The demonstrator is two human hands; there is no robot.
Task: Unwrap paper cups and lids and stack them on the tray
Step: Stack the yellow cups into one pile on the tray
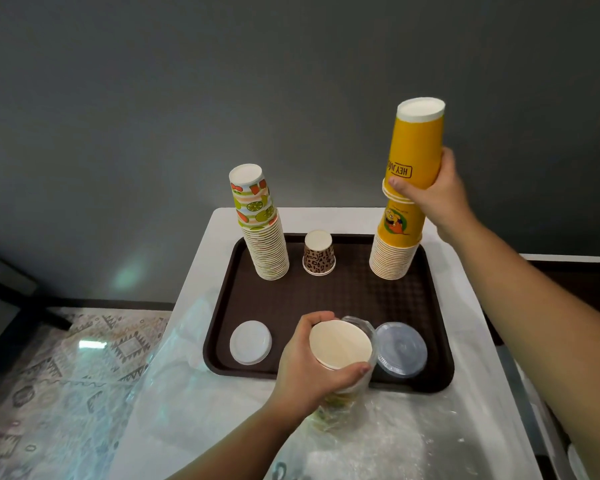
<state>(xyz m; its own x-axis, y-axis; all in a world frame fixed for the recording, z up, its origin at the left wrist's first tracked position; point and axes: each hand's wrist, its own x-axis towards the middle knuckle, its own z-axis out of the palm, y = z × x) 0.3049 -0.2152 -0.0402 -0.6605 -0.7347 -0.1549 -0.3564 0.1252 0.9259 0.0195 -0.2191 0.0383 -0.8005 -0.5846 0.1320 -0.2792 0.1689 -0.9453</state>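
White table (465, 341), carrying a brown tray (343, 292). At the tray's far right, a tall stack of yellow cups (397, 244), upside down; right hand (430, 195) curled round a few yellow cups (414, 147) held over that stack. Far left, a stack of fruit-print cups (260, 230), with one leopard-print cup (319, 252) just beside. Near edge: left hand (312, 368) gripping a plastic-wrapped sleeve of cups (342, 348) (bottoms toward the camera), between a white lid (250, 342) and a clear lid (400, 349). Loose plastic wrap (187, 393) over the table's near end.

Cup stacks (264, 233) behind lids (250, 342)
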